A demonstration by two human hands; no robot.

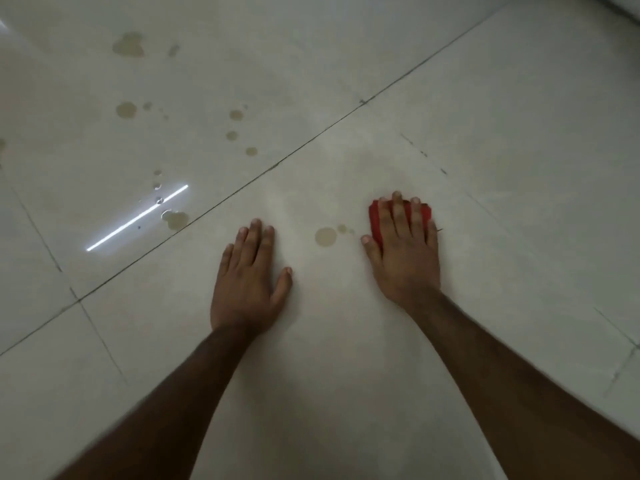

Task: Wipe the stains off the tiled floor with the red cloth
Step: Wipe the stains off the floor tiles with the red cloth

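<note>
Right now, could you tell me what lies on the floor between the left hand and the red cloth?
In the head view, a round brownish stain with two smaller spots beside it.

Two bare hands rest on the tiled floor (346, 358): a left hand (247, 289) and a right hand (405, 258). There is one red cloth (375, 216). Roughly fifteen brownish stains (325, 236) dot the tiles; the smallest are hard to count.

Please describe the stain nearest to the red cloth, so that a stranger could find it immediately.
Start at the right hand pressing the red cloth on the floor. Just left of it, between both hands, lies a round brownish stain. It is bigger than the two tiny spots beside it.
</note>
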